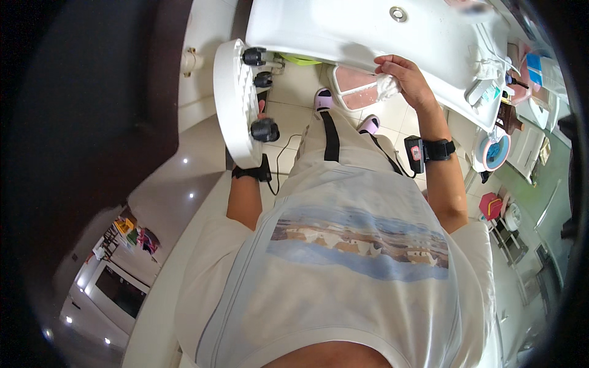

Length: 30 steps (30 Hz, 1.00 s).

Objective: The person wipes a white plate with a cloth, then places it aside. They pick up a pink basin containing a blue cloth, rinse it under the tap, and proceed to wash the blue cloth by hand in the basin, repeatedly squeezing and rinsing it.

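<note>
My left hand (261, 108) grips a white plastic wheeled base (226, 106) at the left, which stands on edge with black casters (265, 130) facing right. Most of that hand is hidden behind the base; a few fingers show beyond its ribbed underside. My right hand (407, 78) pinches a crumpled white wet-looking cloth or tissue (388, 87) beside the near rim of the white washbasin (331, 27). Beneath the cloth, on the tiled floor, lies a pink and white flat item (356, 85), perhaps a bathroom scale.
The basin has a metal drain (398, 14). On its right side lie a white cloth (487, 69) and a light-coloured box or packet (483, 94). A round blue and pink basin (494, 151) sits farther right. Thin black cables run from both wrist straps. Dark furniture or a door edge fills the left.
</note>
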{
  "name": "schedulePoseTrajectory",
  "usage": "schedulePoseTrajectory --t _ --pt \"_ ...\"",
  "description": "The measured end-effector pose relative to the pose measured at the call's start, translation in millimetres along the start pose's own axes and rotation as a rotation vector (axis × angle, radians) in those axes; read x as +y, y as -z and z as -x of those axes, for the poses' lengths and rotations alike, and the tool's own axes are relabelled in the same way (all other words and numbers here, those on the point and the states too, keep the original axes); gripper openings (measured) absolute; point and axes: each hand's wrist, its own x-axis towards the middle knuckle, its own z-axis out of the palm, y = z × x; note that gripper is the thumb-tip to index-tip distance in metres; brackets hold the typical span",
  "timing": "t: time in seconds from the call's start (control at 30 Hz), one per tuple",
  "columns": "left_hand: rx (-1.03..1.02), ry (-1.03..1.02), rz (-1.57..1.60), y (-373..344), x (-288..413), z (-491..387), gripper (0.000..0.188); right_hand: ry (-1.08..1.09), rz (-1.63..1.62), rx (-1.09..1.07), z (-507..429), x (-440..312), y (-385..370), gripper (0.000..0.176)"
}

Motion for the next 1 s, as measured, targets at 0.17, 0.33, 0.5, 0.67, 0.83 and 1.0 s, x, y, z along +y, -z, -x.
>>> schedulePoseTrajectory --t 0.17,0.33,0.5,0.67,0.83,1.0 --pt "0.384 0.019 -0.539 5 -25 59 0.039 -0.056 0.127 -0.165 31 30 27 0.027" --pt "0.532 -0.042 -0.709 -10 -67 67 0.037 -0.226 0.420 -0.393 65 82 47 0.043" --pt "0.425 0.043 -0.968 -20 -123 10 0.040 -0.288 0.315 -0.421 86 170 61 0.083" --pt "0.192 0.107 -1.286 -47 -192 -53 0.042 -0.467 0.145 0.002 97 262 95 0.084" --pt "0.107 0.615 -1.436 -109 -243 -73 0.056 -0.446 -0.553 0.392 152 308 115 0.045" --pt "-0.216 0.867 -1.696 -154 -300 -93 0.067 -0.395 -0.877 0.799 230 341 152 0.030"
